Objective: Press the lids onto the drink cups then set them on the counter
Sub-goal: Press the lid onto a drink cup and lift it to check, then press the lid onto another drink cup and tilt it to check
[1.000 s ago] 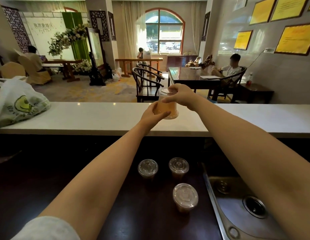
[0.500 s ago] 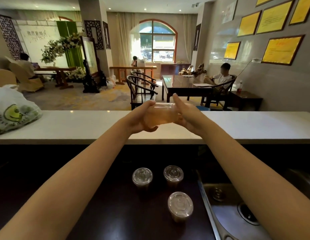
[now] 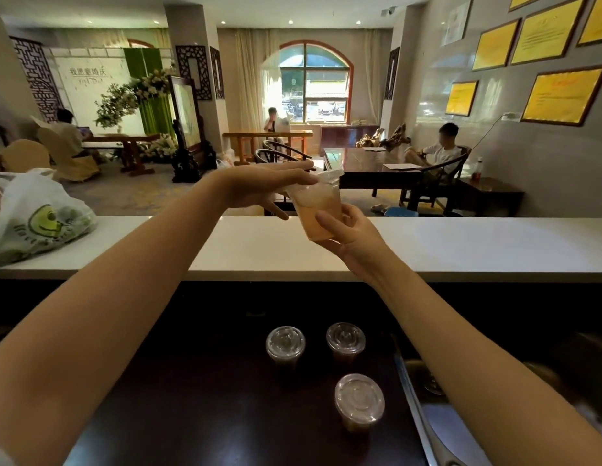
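A clear plastic cup (image 3: 314, 210) of amber drink is held up above the white counter (image 3: 460, 243), tilted a little. My right hand (image 3: 350, 233) grips its lower part from below. My left hand (image 3: 272, 190) lies flat over its clear lid (image 3: 328, 177), fingers stretched across the top. Three more lidded cups stand on the dark lower worktop: one at left (image 3: 285, 344), one at right (image 3: 345, 338), one nearer me (image 3: 359, 400).
A white plastic bag (image 3: 34, 216) with a green smiley lies on the counter's left end. A steel sink (image 3: 440, 428) sits at the lower right. Beyond the counter are tables, chairs and seated people.
The cup was squeezed sideways between both palms; now it is more upright, my right hand has dropped under it and my left has moved on top of the lid.
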`<state>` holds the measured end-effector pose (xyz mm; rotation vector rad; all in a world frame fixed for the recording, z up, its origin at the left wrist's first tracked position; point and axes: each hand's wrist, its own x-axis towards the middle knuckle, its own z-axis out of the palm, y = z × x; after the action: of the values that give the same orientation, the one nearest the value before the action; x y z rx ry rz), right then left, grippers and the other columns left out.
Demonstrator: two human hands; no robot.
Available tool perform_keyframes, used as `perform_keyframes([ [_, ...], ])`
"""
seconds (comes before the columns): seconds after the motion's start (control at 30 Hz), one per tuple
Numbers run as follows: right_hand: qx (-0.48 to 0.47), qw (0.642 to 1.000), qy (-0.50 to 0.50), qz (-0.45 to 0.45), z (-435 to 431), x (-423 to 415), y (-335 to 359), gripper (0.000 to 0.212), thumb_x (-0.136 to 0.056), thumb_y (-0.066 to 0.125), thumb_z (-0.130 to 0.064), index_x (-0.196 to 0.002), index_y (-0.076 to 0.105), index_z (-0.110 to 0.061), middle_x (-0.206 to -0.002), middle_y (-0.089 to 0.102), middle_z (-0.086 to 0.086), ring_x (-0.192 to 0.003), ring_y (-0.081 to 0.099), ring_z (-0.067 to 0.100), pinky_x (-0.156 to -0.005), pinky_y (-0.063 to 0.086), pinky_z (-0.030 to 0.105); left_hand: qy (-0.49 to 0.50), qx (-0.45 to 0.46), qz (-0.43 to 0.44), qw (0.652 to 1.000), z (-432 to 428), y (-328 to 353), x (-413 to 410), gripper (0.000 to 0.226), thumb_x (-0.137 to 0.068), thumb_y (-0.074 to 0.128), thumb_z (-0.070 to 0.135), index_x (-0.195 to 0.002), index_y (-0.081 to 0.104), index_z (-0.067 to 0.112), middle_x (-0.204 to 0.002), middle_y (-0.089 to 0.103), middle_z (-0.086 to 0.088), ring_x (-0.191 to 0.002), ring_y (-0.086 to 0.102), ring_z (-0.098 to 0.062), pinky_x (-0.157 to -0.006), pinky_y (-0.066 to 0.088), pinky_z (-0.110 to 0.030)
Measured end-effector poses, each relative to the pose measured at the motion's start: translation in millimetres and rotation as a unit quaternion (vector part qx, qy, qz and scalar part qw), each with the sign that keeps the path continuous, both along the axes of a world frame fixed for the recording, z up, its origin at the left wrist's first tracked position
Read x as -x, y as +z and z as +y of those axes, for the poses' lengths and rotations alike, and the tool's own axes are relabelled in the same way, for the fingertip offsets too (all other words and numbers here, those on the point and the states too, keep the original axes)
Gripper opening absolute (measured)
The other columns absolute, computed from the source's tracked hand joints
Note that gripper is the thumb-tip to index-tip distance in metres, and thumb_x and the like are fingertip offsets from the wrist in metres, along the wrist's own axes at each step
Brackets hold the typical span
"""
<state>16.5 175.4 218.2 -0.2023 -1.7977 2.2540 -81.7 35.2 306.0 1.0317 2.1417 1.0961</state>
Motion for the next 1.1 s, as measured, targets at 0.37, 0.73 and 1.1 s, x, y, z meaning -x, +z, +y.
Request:
perform_keyframes([
  [0.37, -0.231, 0.968, -0.09, 0.043, -51, 7, -47, 0.075, -0.074, 0.076, -0.03, -0.133, 0.03, -0.021, -0.139, 0.036, 0.006, -0.118, 0.044, 0.021, -0.095, 0.046, 0.034, 0.014, 0.177, 0.216, 0.96, 1, -18, -20, 0.069, -0.088, 0.057, 0.037, -0.145, 0.02, 0.026, -0.15, 0.027, -0.005, -0.131, 0.034, -0.025, -0.089, 0.038, -0.028],
  [0.73, -0.271, 0.954, 0.127, -0.029, -58, 15, -135, 0.065, -0.078, 0.073, -0.019, -0.132, 0.038, -0.012, -0.131, 0.051, 0.007, -0.12, 0.052, 0.016, -0.098, 0.047, 0.028, 0.029, 0.215, 0.272, 0.938, -54, -119, -14, 0.079, -0.072, 0.068, 0.034, -0.141, 0.031, 0.024, -0.134, 0.038, -0.006, -0.118, 0.042, -0.023, -0.091, 0.043, -0.031],
  [1.1, -0.609, 0.755, 0.091, -0.226, -46, 57, -248, 0.094, -0.081, 0.055, -0.059, -0.149, 0.009, -0.013, -0.157, 0.004, 0.017, -0.144, 0.003, 0.037, -0.117, 0.008, 0.043, 0.11, 0.271, 0.217, 0.931, -110, -280, -1, 0.099, -0.054, 0.064, 0.047, -0.142, 0.028, 0.021, -0.134, 0.036, -0.007, -0.123, 0.032, -0.027, -0.099, 0.041, -0.048],
])
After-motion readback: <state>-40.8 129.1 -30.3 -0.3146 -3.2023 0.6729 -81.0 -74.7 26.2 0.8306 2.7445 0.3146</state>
